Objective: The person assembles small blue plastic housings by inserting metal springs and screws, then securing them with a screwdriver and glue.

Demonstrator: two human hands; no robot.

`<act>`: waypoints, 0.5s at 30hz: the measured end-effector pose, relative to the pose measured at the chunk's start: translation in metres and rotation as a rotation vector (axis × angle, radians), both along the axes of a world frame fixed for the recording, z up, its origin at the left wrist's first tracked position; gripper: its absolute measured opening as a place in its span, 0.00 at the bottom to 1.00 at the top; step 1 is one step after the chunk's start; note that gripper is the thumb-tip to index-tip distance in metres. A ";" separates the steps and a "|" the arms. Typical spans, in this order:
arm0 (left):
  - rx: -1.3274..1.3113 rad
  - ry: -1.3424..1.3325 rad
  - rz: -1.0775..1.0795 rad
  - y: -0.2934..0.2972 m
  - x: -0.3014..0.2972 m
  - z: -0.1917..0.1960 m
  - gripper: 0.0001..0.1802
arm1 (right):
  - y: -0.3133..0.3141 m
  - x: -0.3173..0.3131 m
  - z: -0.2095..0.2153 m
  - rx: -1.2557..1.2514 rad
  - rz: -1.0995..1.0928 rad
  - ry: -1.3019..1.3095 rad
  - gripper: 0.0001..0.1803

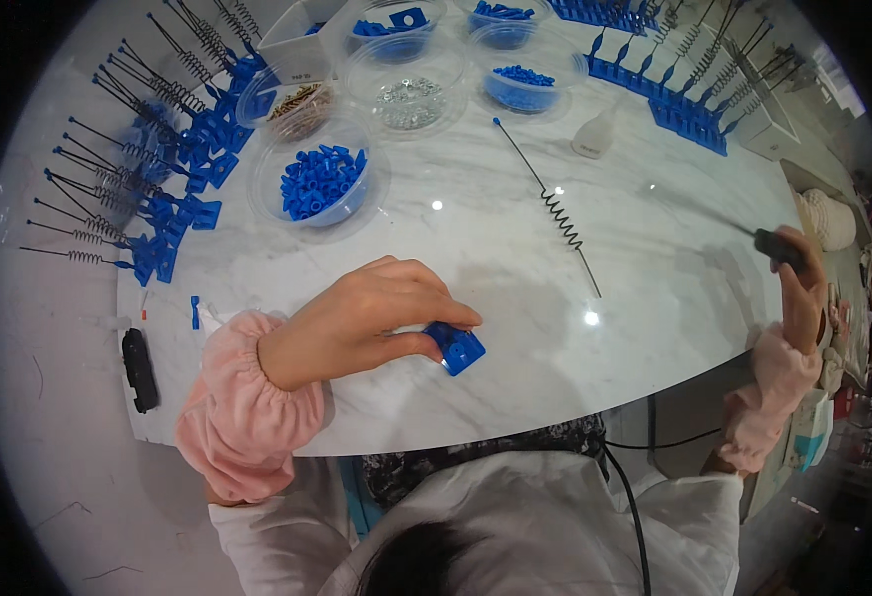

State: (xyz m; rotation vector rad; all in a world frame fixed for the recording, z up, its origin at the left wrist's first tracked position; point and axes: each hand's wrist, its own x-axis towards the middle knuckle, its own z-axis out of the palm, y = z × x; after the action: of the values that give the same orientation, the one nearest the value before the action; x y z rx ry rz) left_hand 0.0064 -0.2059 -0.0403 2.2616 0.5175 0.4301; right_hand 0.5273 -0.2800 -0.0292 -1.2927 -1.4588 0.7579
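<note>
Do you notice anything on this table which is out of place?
A small blue plastic piece lies loose at the left of the marbled tabletop, apart from the clear bowl of blue plastic caps, so it looks stray. No spill or damage is evident.

a person (515, 517) in pink sleeve covers (247, 407) works at a white marbled table (515, 387). the left hand (376, 313) pinches a small blue block (459, 350) between thumb and fingers. the right hand (801, 283), out by the table's right edge, grips a tool (779, 250) with a dark handle and blurred shaft. a black coiled wire (562, 221) lies between. farther back, clear tubs (342, 212) hold blue parts (323, 182), with blue stands (168, 219) carrying springy rods (193, 65) to either side.
</note>
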 end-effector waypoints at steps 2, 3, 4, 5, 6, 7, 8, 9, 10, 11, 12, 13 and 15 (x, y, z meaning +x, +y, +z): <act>-0.002 0.021 -0.025 0.002 0.000 0.001 0.19 | 0.019 -0.025 0.012 -0.004 0.169 -0.140 0.21; -0.008 0.036 -0.022 0.001 -0.002 0.003 0.19 | 0.032 -0.037 0.015 -0.003 0.260 -0.204 0.21; -0.011 0.044 -0.022 0.000 -0.003 0.004 0.19 | 0.042 -0.049 0.021 0.000 0.346 -0.275 0.21; -0.008 0.051 -0.028 0.000 -0.003 0.004 0.19 | 0.052 -0.060 0.027 0.003 0.339 -0.269 0.21; -0.030 0.051 -0.002 -0.002 -0.006 0.002 0.19 | 0.067 -0.073 0.027 -0.008 0.458 -0.287 0.20; -0.047 0.041 0.013 -0.003 -0.008 0.003 0.19 | 0.075 -0.083 0.031 -0.016 0.565 -0.315 0.19; -0.045 0.044 0.003 -0.002 -0.006 0.005 0.19 | 0.079 -0.089 0.031 -0.015 0.555 -0.313 0.19; -0.044 0.062 0.000 -0.001 -0.004 0.008 0.19 | 0.081 -0.094 0.031 -0.028 0.561 -0.294 0.18; -0.046 0.082 0.004 -0.001 -0.003 0.009 0.19 | 0.084 -0.098 0.028 -0.044 0.574 -0.272 0.17; -0.050 0.085 0.001 -0.001 -0.002 0.009 0.19 | 0.084 -0.102 0.024 -0.046 0.556 -0.232 0.16; -0.045 0.073 -0.007 0.000 -0.001 0.008 0.19 | 0.082 -0.102 0.023 -0.050 0.553 -0.229 0.16; -0.044 0.064 -0.007 -0.001 -0.003 0.007 0.19 | 0.082 -0.104 0.020 -0.084 0.550 -0.224 0.16; -0.046 0.063 0.001 -0.001 -0.005 0.005 0.19 | 0.084 -0.107 0.013 -0.124 0.553 -0.213 0.16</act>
State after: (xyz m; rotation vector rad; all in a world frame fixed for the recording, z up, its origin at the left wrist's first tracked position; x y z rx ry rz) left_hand 0.0017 -0.2073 -0.0350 2.2368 0.5548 0.3453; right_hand 0.4204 -0.1958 -0.0163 -1.0898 -2.0074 1.1073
